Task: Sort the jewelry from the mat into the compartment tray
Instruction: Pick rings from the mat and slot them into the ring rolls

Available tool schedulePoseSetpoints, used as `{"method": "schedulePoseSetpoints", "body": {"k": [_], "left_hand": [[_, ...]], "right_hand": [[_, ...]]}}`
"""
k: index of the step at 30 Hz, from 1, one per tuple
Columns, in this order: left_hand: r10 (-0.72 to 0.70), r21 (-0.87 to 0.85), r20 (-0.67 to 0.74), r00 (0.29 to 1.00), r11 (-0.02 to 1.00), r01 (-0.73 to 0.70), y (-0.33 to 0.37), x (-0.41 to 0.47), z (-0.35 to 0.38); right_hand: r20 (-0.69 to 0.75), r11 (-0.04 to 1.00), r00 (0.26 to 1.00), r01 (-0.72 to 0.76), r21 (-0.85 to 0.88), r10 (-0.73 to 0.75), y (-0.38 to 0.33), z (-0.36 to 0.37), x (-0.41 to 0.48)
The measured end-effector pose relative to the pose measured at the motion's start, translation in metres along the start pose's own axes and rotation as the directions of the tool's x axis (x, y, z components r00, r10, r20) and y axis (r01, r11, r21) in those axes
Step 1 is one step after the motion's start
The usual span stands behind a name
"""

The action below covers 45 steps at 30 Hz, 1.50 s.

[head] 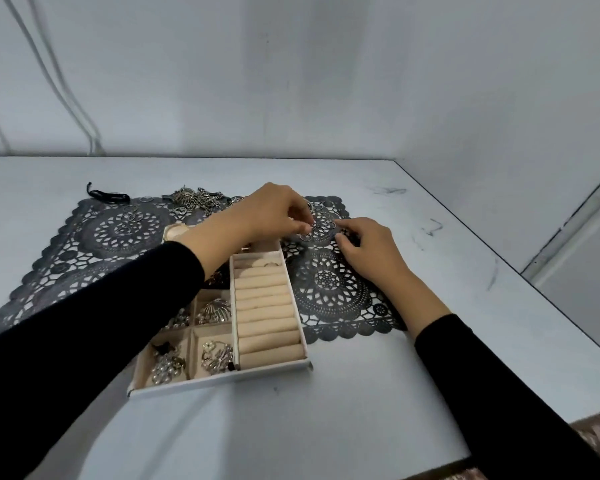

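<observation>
A dark lace mat (329,289) lies on the white table. A beige compartment tray (219,379) stands on its near part, with silver jewelry in the left cells and padded ring rolls (267,313) on the right. One ring sits in the far roll. My left hand (274,213) reaches over the tray to a cluster of small silver rings (321,223) at the mat's far right, and its fingertips pinch at one ring. My right hand (364,247) rests beside the same cluster with curled fingers; what they hold is hidden.
More rings (132,213) lie on the mat's far left, a heap of silver chains (198,197) at the far middle, and a black cord (106,195) just off the mat. The table edge (499,258) runs diagonally on the right. Walls stand behind.
</observation>
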<state>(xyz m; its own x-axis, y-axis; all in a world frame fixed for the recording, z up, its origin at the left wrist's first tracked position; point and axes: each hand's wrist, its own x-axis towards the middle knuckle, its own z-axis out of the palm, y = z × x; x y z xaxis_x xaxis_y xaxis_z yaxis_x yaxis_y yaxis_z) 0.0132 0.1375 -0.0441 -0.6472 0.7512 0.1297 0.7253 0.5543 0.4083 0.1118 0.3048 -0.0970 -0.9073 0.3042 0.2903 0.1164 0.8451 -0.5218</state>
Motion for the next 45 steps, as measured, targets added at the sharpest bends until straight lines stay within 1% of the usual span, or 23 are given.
{"method": "schedulePoseSetpoints", "body": {"k": [4,7,11,16,21,30,34,37,41,45], "left_hand": [[-0.020,0.040,0.118,0.993,0.999,0.016,-0.006,0.018,0.003],[-0.028,0.048,0.160,0.987,0.999,0.021,-0.010,0.025,0.006],[-0.035,0.032,0.162,0.986,0.999,0.030,-0.015,0.029,0.011],[-0.020,0.015,0.150,0.988,1.000,0.018,-0.018,0.032,0.013],[0.005,0.017,0.163,0.987,1.000,-0.008,-0.021,0.035,0.014],[0.031,0.020,0.163,0.986,0.999,-0.035,-0.024,0.037,0.016],[0.027,0.022,0.185,0.982,0.999,-0.032,-0.026,0.038,0.017],[0.023,0.015,0.217,0.976,1.000,-0.027,-0.025,0.039,0.017],[0.031,0.031,0.238,0.971,0.999,-0.039,-0.025,0.040,0.017],[0.042,0.014,0.245,0.969,0.999,-0.047,-0.026,0.040,0.018]], "right_hand": [[0.024,1.000,1.000,0.017,0.001,-0.017,0.007,0.002,0.013],[0.043,1.000,0.999,0.021,0.008,-0.021,0.012,0.005,0.020],[0.062,0.999,0.997,0.040,-0.001,-0.040,0.017,0.006,0.023],[0.041,0.999,0.998,0.039,0.033,-0.040,0.017,0.004,0.024],[0.118,0.999,0.993,-0.004,0.054,-0.002,0.017,0.006,0.028],[0.186,1.000,0.983,-0.016,0.017,0.013,0.010,0.000,0.036],[0.227,0.999,0.973,-0.033,0.003,0.032,0.010,-0.003,0.042],[0.211,1.000,0.977,-0.018,0.012,0.015,0.011,-0.002,0.041],[0.146,0.997,0.988,0.050,0.058,-0.058,0.016,0.000,0.035],[0.105,0.988,0.991,0.071,0.136,-0.085,0.018,-0.002,0.032]]}}
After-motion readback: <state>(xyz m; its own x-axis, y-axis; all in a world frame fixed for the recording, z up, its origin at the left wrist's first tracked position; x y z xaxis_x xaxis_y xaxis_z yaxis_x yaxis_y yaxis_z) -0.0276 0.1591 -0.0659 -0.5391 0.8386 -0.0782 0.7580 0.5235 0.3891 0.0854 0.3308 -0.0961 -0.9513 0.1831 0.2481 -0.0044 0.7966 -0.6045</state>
